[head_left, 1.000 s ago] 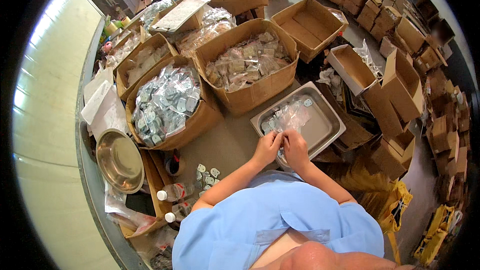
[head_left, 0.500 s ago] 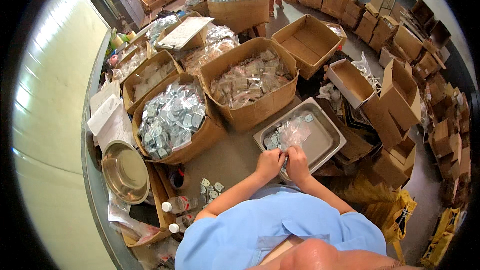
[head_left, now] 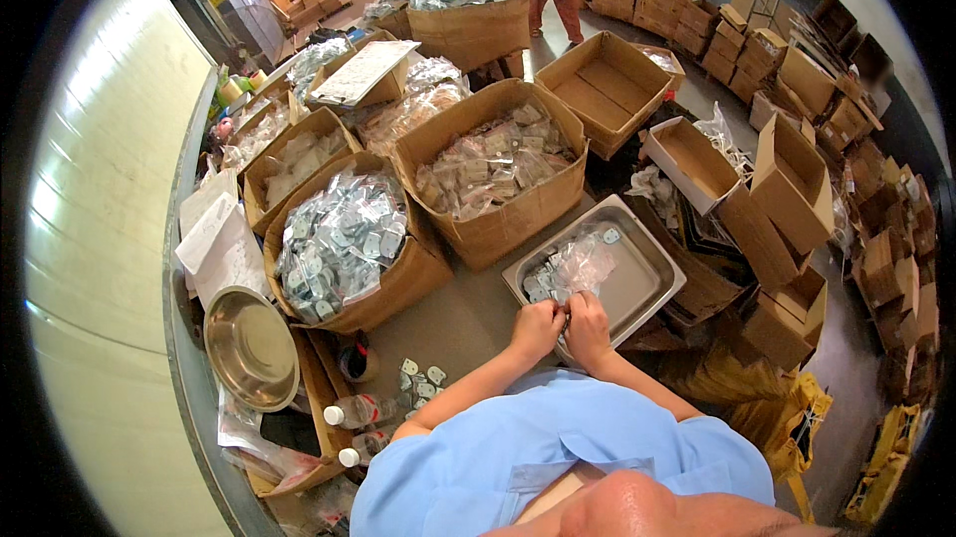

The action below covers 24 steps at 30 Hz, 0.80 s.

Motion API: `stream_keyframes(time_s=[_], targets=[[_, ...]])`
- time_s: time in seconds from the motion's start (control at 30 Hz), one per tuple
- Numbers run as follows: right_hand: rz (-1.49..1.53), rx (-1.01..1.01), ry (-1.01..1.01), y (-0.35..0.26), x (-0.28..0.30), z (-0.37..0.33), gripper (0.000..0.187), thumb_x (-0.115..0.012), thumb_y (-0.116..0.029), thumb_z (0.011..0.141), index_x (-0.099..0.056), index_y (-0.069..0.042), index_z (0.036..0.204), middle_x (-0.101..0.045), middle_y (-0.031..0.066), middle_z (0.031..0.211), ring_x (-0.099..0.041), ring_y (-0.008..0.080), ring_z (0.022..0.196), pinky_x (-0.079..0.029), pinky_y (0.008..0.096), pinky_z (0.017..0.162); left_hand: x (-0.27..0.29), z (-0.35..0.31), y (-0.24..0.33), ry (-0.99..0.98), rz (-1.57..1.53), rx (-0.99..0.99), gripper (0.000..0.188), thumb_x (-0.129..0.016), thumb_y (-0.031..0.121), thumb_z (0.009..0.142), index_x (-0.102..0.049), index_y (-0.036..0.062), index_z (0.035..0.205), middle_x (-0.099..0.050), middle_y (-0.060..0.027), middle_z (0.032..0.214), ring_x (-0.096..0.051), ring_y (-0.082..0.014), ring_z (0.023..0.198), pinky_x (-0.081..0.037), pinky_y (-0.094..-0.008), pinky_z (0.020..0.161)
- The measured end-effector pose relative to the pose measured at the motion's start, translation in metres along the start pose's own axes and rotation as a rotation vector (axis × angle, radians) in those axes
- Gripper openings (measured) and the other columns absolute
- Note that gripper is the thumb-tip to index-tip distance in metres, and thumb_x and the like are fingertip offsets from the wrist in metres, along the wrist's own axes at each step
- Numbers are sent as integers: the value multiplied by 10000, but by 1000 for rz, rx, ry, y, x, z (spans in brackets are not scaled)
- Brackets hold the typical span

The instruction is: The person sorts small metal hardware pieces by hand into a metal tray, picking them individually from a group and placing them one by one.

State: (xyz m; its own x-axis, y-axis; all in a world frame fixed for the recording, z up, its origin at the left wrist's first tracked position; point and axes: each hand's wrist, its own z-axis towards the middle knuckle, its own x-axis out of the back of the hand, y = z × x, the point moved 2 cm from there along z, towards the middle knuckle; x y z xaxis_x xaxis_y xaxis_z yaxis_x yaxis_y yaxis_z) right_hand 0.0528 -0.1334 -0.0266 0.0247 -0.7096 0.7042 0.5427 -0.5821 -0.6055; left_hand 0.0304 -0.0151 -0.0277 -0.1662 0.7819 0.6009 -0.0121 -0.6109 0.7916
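Since the clear bags point(head_left: 590, 263) look thin and slippery, pinch lightly and work over the tray point(head_left: 645, 273), so anything dropped should land inside; the bags lie in it, just beyond your fingertips, beside loose grey parts point(head_left: 539, 285); your left hand point(head_left: 539, 327) and right hand point(head_left: 588, 324) are curled closed, close together, though anything between them is hidden; a carton point(head_left: 418, 273) stands to their left.

Tbl point(head_left: 466, 314) w/ cdbd boxes point(head_left: 408, 290), metal tray point(head_left: 642, 283), loose pcs point(head_left: 426, 379).
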Motion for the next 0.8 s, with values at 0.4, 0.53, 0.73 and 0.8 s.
stream_keyframes(time_s=[0.4, 0.53, 0.73, 0.8], targets=[[444, -179, -57, -3, 23, 9, 142, -586, 0, 806, -562, 12, 945, -638, 178, 808, -652, 256, 738, -493, 347, 647, 0, -2, -6, -92, -478, 133, 286, -508, 206, 915, -570, -34, 773, -579, -100, 611, -546, -173, 549, -429, -323, 516], [396, -237, -80, 0, 25, 10, 112, -611, -1, 796, -569, 6, 899, -646, 150, 779, -638, 185, 711, -480, 308, 619, 0, 1, -12, -109, -563, 173, 290, -513, 212, 921, -567, -34, 777, -542, -48, 580, -496, -111, 539, -405, -297, 491], [442, -337, -186, 4, 28, 11, 52, -599, 33, 775, -574, 5, 810, -611, 144, 718, -569, 186, 626, -446, 270, 590, 11, 0, 2, -73, -287, 9, 224, -537, 173, 881, -602, -19, 787, -612, -149, 624, -593, -266, 532, -447, -371, 514], [247, -132, -104, 2, 22, 9, 65, -587, 10, 718, -590, -18, 777, -591, 181, 721, -603, 327, 687, -470, 391, 618, 9, 0, 4, -63, -99, -45, 187, -588, 176, 825, -637, -2, 787, -617, -195, 684, -623, -306, 615, -472, -371, 564]])
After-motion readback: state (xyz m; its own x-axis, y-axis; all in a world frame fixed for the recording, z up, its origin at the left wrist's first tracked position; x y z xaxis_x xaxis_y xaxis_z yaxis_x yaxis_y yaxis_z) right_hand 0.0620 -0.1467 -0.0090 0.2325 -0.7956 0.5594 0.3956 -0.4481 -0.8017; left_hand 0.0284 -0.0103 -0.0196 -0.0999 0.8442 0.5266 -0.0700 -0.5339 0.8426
